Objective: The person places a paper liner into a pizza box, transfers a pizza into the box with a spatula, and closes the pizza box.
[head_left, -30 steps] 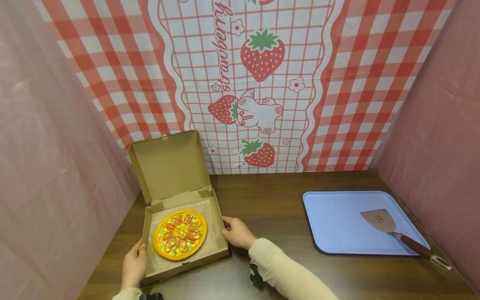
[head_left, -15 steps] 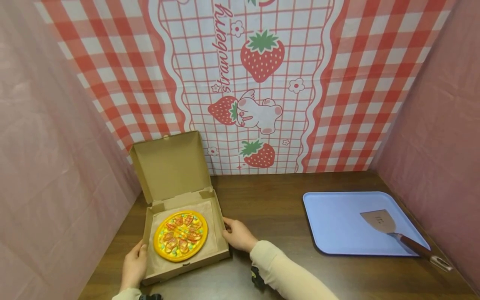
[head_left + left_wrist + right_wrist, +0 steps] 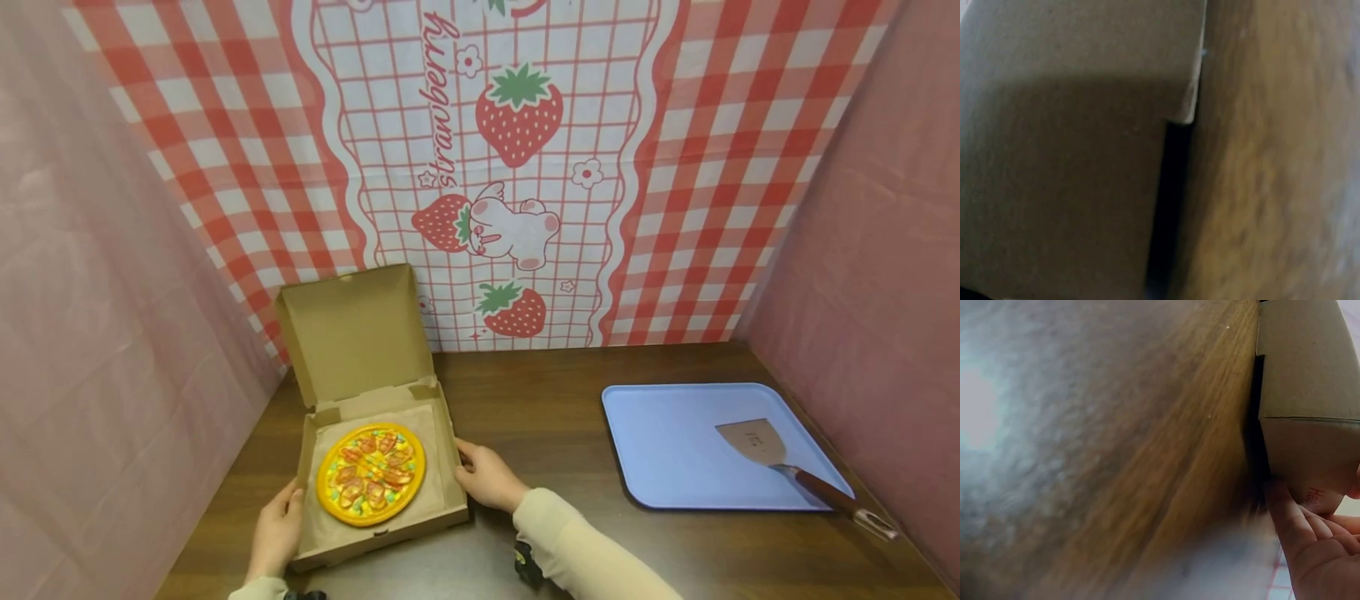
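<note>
An open cardboard pizza box (image 3: 431, 425) stands on the table at the left in the head view, its lid (image 3: 356, 337) raised at the back. On brown paper inside lies a round, glossy, toy-like pizza (image 3: 371, 475) with a yellow rim. My left hand (image 3: 275, 529) holds the left side wall near the front corner, thumb at the top edge. At the right side wall, my right hand (image 3: 489, 475) grips the box; the right wrist view shows its fingers (image 3: 1285, 512) against the lower wall. The left wrist view shows only the box's cardboard wall (image 3: 1072, 156) and the table, no hand.
A light blue tray (image 3: 660, 450) lies at the right of the wooden table (image 3: 525, 392). Across it rests a spatula (image 3: 757, 442) with a wide metal blade, its brown handle reaching past the tray's edge. Behind hangs a red checked strawberry cloth (image 3: 517, 200); pink curtains flank both sides.
Held by both hands, the pizza box has shifted slightly to the right, with the pizza inside it. The tray and spatula keep their places on the table; the head view has turned a little.
</note>
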The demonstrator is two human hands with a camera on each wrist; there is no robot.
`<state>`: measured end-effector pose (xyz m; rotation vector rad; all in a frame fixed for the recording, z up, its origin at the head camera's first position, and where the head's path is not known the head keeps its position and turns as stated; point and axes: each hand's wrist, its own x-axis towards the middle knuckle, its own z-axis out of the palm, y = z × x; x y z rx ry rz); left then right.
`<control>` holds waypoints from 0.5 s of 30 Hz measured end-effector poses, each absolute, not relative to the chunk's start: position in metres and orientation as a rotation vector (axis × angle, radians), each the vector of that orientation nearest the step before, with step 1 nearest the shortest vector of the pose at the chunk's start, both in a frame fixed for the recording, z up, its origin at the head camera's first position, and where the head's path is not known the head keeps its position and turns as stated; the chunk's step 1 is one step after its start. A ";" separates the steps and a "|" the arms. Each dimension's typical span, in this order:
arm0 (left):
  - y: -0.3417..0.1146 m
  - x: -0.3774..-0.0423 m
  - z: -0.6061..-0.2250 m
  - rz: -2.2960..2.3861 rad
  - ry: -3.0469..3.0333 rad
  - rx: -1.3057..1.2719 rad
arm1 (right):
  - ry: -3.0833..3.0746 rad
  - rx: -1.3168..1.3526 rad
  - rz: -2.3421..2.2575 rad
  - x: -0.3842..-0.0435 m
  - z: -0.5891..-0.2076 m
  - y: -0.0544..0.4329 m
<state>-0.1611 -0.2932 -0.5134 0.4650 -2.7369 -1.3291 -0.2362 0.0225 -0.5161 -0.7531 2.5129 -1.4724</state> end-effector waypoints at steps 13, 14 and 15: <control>-0.281 -0.164 -0.511 -1.380 -2.738 0.414 | 2.465 -0.701 -1.553 -0.232 -0.517 0.039; -0.280 -0.164 -0.510 -1.386 -2.735 0.406 | 2.461 -0.696 -1.559 -0.232 -0.517 0.040; -0.279 -0.164 -0.510 -1.391 -2.733 0.401 | 2.455 -0.691 -1.566 -0.232 -0.517 0.041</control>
